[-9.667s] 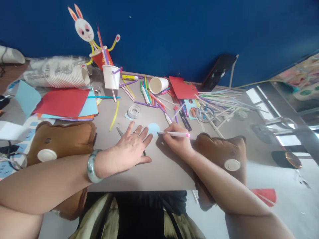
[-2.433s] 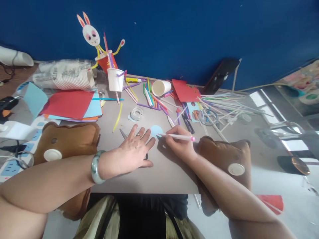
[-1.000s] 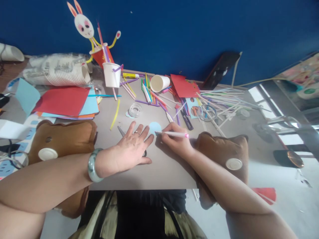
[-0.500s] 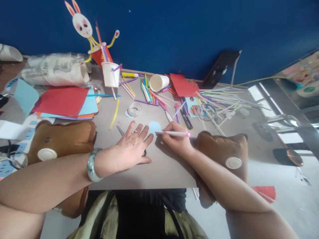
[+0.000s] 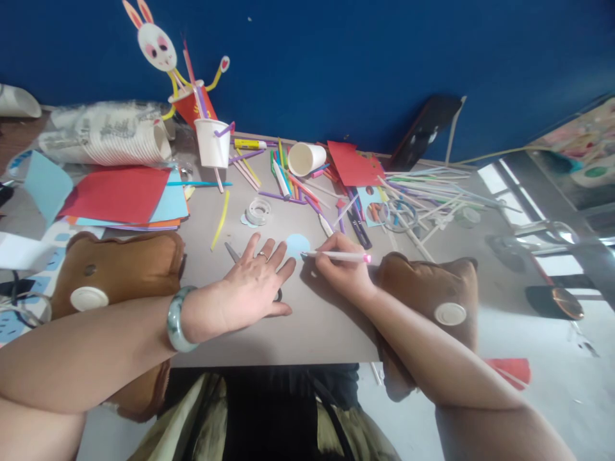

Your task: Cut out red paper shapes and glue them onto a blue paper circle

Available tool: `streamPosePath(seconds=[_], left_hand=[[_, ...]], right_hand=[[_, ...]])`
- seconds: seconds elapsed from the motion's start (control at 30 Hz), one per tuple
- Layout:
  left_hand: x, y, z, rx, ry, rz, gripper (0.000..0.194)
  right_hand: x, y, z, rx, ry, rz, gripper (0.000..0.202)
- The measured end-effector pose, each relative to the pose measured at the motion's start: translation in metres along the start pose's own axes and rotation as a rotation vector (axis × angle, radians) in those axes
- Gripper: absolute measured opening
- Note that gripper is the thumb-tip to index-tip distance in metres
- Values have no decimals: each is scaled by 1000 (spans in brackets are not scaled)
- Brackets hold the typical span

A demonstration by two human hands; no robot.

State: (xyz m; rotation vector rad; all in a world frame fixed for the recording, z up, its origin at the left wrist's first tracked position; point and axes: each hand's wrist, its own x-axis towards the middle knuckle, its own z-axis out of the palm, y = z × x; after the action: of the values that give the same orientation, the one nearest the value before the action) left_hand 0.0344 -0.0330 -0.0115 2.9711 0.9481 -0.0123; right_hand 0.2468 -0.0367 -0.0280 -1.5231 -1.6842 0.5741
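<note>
A pale blue paper circle (image 5: pixel 298 245) lies flat on the table between my hands. My right hand (image 5: pixel 346 269) pinches a white marker with a pink end (image 5: pixel 348 257), its tip at the circle's right edge. With fingers spread, my left hand (image 5: pixel 257 278) rests palm down, fingertips close to the circle's left side. Partly covered by that hand is a pair of scissors (image 5: pixel 232 251); a blade and a bit of a dark handle show. A roll of clear tape (image 5: pixel 258 212) sits beyond my left fingers, with small blue paper pieces (image 5: pixel 246 221) beside it.
Brown cushions (image 5: pixel 127 266) (image 5: pixel 430 298) flank the work spot. A rabbit figure (image 5: pixel 157 48) and a white paper cup (image 5: pixel 213 144) stand at the back left. Coloured paper (image 5: pixel 118 195) and stacked cups (image 5: pixel 115 141) lie left; markers, another cup (image 5: pixel 306 159) and straws (image 5: pixel 432 182) are scattered behind and right.
The marker has shifted very slightly to the right, its tip moving with it at the circle's edge. My left hand stays in place.
</note>
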Motion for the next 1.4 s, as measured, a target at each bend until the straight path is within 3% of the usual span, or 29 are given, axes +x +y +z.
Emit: streamPosePath(seconds=[0.37, 1.13, 1.4], left_hand=[[1, 0, 0, 3, 0, -7, 75], [1, 0, 2, 9, 3, -8, 77], [0, 0, 3, 19, -8, -1, 77]], right_hand=[[-2, 0, 2, 4, -64, -30, 7], [0, 0, 0, -17, -10, -72, 10], [-3, -1, 2, -3, -51, -91, 7]])
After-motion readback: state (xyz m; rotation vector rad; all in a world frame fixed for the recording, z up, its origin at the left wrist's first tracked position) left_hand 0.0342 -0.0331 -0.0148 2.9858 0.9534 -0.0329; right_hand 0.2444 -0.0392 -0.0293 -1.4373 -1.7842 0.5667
